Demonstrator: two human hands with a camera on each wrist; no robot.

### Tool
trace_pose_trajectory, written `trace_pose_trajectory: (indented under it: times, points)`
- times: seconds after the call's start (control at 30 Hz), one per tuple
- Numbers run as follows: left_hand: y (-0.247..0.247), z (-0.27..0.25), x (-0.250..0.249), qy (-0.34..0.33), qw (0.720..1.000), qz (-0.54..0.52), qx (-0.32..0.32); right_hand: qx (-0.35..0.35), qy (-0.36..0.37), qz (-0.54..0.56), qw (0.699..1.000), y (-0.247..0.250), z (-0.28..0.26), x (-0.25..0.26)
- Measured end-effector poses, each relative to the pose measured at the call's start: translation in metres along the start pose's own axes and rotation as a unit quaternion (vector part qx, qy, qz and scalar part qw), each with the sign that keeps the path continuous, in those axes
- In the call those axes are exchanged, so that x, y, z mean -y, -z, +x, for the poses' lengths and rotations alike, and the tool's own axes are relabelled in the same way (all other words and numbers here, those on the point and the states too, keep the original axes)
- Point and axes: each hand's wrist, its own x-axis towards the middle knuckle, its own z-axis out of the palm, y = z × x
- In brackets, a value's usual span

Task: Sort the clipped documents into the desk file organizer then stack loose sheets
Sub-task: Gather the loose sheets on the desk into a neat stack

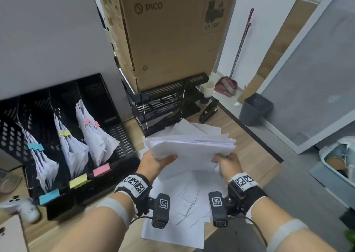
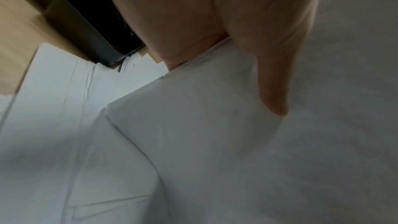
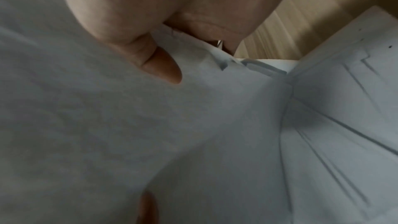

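Two hands carry one thick bundle of loose sheets point(image 1: 192, 146) above the counter point(image 1: 247, 146): my left hand point(image 1: 155, 162) pinches the near left corner, thumb on top and fingers point(image 2: 273, 81) curled against the paper, and my right hand point(image 1: 228, 162) pinches the near right corner the same way. The bundle hangs over more scattered sheets point(image 1: 178, 203) lying flat on the counter, with a few more point(image 1: 197, 127) fanned out at the far side.

I judge the paper light but floppy and slick. Held only at the near corners, the far edge sags and the sheets already splay unevenly, so single pages could slide out. Taking hold at the middle of both side edges and tapping the bundle square on the counter should steady it.

To the left stands one black file organizer point(image 1: 107, 105) with four slots that I can see. Three hold clipped documents: one group with a blue clip point(image 1: 35, 147), one with yellow clips point(image 1: 64, 133), one with two pink clips point(image 1: 91, 124). Three coloured labels, blue point(image 1: 49, 196), yellow point(image 1: 78, 180) and pink point(image 1: 101, 169), mark the near edge. So sorting looks done; stacking remains.
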Motion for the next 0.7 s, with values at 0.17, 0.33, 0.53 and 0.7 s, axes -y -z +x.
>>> trace_pose_trajectory:
  times: [0.17, 0.33, 0.53, 0.7]
  points:
    - [-0.004, 0.007, 0.004, 0.016, 0.999, 0.049, -0.005, 0.051, -0.033, -0.091, 0.994, 0.002, 0.002, -0.003]
    - [-0.007, 0.032, -0.011, -0.012, 0.995, 0.093, -0.022, 0.017, -0.001, -0.111, 0.994, 0.007, 0.023, -0.006]
    - [-0.004, 0.056, 0.006, 0.064, 0.95, 0.303, 0.04, 0.061, -0.185, -0.15, 0.969, -0.006, 0.038, -0.054]
    - [0.013, 0.058, 0.045, 0.155, 0.869, 0.465, 0.073, 0.064, -0.269, -0.225, 0.934, -0.026, 0.044, -0.087]
